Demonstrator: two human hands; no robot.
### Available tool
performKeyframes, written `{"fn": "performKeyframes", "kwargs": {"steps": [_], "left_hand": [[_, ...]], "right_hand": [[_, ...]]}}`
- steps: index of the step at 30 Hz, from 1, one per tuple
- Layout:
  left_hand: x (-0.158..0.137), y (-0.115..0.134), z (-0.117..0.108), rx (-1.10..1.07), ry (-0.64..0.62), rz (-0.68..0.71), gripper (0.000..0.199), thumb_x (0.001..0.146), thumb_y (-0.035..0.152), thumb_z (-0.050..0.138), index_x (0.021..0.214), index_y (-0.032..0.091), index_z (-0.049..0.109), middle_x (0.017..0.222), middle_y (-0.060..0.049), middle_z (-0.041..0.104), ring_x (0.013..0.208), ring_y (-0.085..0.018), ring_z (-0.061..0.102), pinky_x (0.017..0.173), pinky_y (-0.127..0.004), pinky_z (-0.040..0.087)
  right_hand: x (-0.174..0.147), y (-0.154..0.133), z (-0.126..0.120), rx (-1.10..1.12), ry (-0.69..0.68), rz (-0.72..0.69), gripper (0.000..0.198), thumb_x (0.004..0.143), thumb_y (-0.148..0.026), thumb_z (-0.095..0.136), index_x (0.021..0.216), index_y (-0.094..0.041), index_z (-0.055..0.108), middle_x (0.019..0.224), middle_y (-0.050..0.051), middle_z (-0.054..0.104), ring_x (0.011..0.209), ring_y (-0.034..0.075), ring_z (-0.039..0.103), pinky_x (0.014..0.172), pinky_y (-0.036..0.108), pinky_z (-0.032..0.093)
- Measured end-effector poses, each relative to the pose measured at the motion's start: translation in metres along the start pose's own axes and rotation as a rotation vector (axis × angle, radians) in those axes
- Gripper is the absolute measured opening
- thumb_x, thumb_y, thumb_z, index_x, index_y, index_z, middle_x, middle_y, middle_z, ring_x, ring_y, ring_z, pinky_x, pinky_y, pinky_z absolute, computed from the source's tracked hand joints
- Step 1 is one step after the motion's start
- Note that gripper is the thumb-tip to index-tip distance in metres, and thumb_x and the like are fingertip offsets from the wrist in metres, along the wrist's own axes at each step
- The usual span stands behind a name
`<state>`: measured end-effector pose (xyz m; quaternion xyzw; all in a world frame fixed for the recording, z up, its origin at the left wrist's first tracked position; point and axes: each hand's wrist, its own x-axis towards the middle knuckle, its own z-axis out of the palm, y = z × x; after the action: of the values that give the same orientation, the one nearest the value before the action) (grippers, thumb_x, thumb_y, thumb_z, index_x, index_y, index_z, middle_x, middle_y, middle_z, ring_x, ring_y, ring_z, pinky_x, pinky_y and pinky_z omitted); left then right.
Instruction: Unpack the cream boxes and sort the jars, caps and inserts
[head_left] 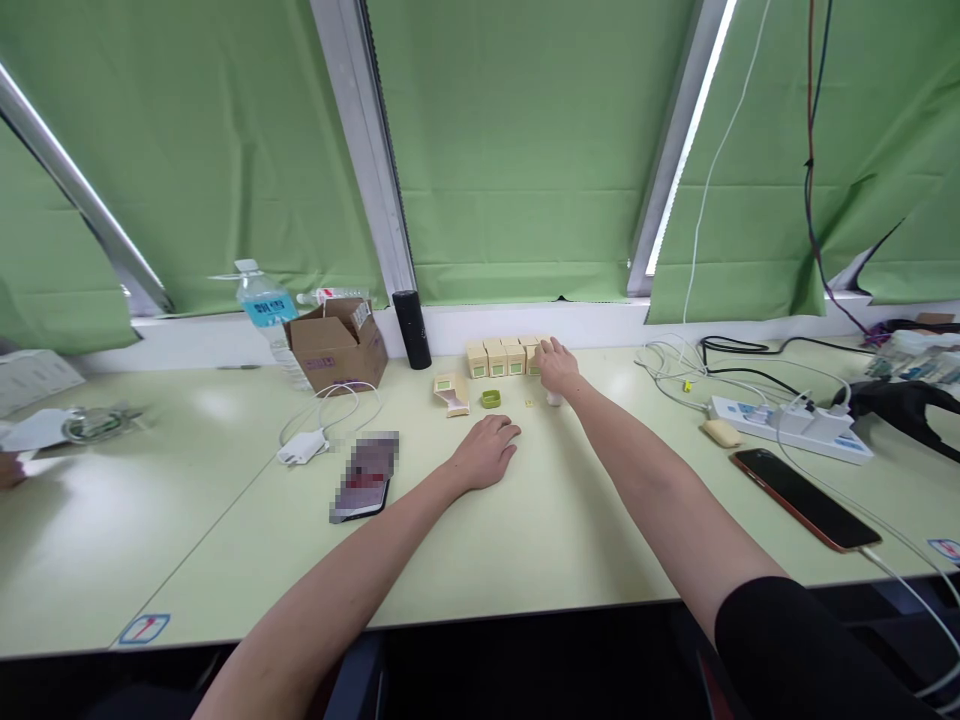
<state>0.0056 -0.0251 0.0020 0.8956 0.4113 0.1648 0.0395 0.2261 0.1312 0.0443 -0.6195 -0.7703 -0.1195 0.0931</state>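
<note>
A row of several small cream boxes with green labels (497, 359) stands against the back wall. At its right end, my right hand (557, 368) is closed with its fingertips on the last small box, hiding part of it. Just under that palm shows a small white object (553, 398), mostly covered. My left hand (486, 452) lies on the table, fingers extended and holding nothing. Beyond it sit a small green oval ring-like piece (490, 399) and an opened cream carton (451, 394). A tiny yellowish piece (529, 403) lies between the hands.
To the left are a phone (366, 475), a white charger (302, 447), a brown cardboard box (337, 345), a water bottle (271, 318) and a black cylinder (412, 329). On the right lie a power strip (787, 428), cables and another phone (804, 497). Another person's hand (10, 470) shows far left.
</note>
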Motion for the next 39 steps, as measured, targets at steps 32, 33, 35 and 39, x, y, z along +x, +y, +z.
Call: {"fn": "performKeyframes", "kwargs": {"steps": [32, 33, 35, 39], "left_hand": [[-0.004, 0.001, 0.000, -0.888, 0.028, 0.038, 0.085, 0.078, 0.023, 0.075, 0.155, 0.026, 0.038, 0.158, -0.012, 0.047, 0.145, -0.032, 0.047, 0.118, -0.050, 0.042], [-0.002, 0.003, 0.001, -0.906, 0.025, 0.011, 0.079, 0.079, 0.022, 0.074, 0.151, 0.025, 0.043, 0.154, -0.012, 0.051, 0.141, -0.032, 0.051, 0.116, -0.049, 0.044], [0.000, 0.005, 0.002, -0.912, 0.030, -0.038, 0.064, 0.080, 0.023, 0.074, 0.141, 0.022, 0.053, 0.143, -0.012, 0.059, 0.131, -0.030, 0.058, 0.110, -0.047, 0.048], [-0.001, 0.006, 0.003, -0.725, 0.143, -0.048, 0.048, 0.078, 0.029, 0.079, 0.121, 0.021, 0.060, 0.122, -0.009, 0.063, 0.114, -0.027, 0.062, 0.102, -0.047, 0.052]], "right_hand": [[-0.178, -0.027, -0.020, 1.144, 0.008, -0.350, 0.065, 0.079, -0.002, 0.048, 0.137, -0.030, 0.050, 0.143, 0.010, 0.052, 0.130, 0.023, 0.057, 0.101, 0.045, 0.055], [-0.178, -0.028, -0.017, 1.146, 0.048, -0.319, 0.063, 0.079, -0.003, 0.048, 0.136, -0.029, 0.051, 0.143, 0.010, 0.051, 0.129, 0.023, 0.056, 0.099, 0.044, 0.056], [-0.180, -0.029, -0.015, 1.135, 0.129, -0.242, 0.055, 0.080, -0.008, 0.050, 0.131, -0.028, 0.052, 0.138, 0.011, 0.053, 0.122, 0.024, 0.059, 0.093, 0.044, 0.057], [-0.181, -0.029, -0.022, 1.170, 0.166, -0.060, 0.037, 0.087, -0.025, 0.056, 0.124, -0.026, 0.053, 0.120, 0.008, 0.058, 0.095, 0.020, 0.064, 0.075, 0.038, 0.058]]}}
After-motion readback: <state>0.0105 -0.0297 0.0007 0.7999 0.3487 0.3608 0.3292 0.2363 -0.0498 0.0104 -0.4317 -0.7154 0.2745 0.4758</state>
